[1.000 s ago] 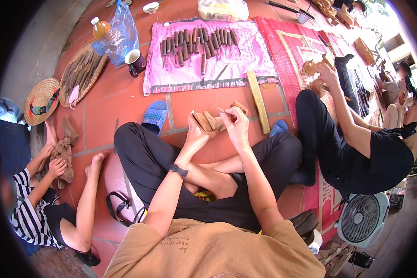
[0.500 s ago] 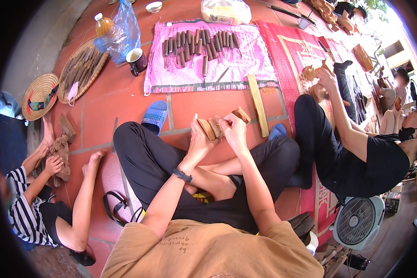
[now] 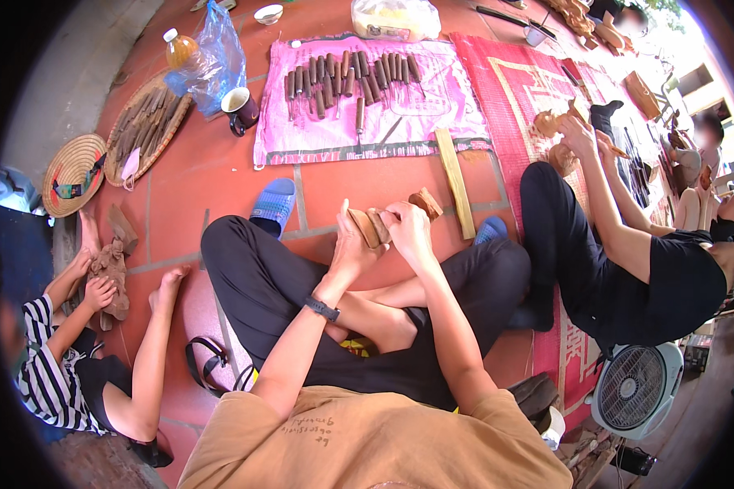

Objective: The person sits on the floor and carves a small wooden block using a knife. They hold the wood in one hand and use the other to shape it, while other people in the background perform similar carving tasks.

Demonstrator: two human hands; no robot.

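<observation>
Above my crossed legs I hold a brown carved piece of wood (image 3: pixel 369 228) with both hands. My left hand (image 3: pixel 354 251) is closed around its left end, with the thumb up along it. My right hand (image 3: pixel 409 231) pinches the piece farther right, fingertips pressed to the wood; whether something small sits under them is hidden. The wood's far end (image 3: pixel 425 204) sticks out beyond my right fingers. Past my hands, a pale wooden strip (image 3: pixel 455 189) lies partly on a pink sheet (image 3: pixel 448 106), where several wooden-handled carving tools (image 3: pixel 351 81) are spread out.
At left are a dark mug (image 3: pixel 240 110), a bottle (image 3: pixel 181 50), a basket of tools (image 3: pixel 148 122) and a seated person holding a wood carving (image 3: pixel 110 277). To my right, a co-worker (image 3: pixel 652 277) carves on a red mat (image 3: pixel 506 90), near a fan (image 3: pixel 636 391). A blue sandal (image 3: pixel 276 202) lies ahead.
My right fingers have shifted slightly on the wood; my left hand keeps its hold. The co-worker's second arm now shows, its hand at a thin tool. The person at left has moved slightly.
</observation>
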